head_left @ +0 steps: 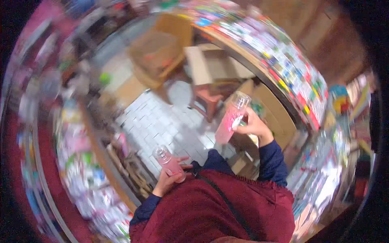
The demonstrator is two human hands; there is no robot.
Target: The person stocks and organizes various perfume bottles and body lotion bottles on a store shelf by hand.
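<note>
You're standing in a narrow shop aisle with a pale tiled floor [162,121], shelves of brightly coloured packaged goods [291,73] curving round on both sides, all pretty blurry. Ahead there are brown cardboard boxes [214,65] and a small reddish wooden stool [208,101] on the floor.

Your left hand [168,178] is wrapped around a clear plastic bottle of pink liquid with a clear cap [168,162], held low and close to your dark red knitted top [214,210], tilted a bit to the left. Your right hand [253,125] has its fingers closed round a taller clear bottle of pink liquid [231,119], raised out in front of you and leaning cap-right, over the floor near the stool.

What I'd watch: the right grip looks like it's on the bottle's side near the middle, mostly fingertips, and smooth plastic like that could slip and drop onto the tiles. Can't tell if either cap is screwed tight, so tipping them further might leak. Also the aisle is tight, so a swung elbow could knock stock off the right-hand shelf.
</note>
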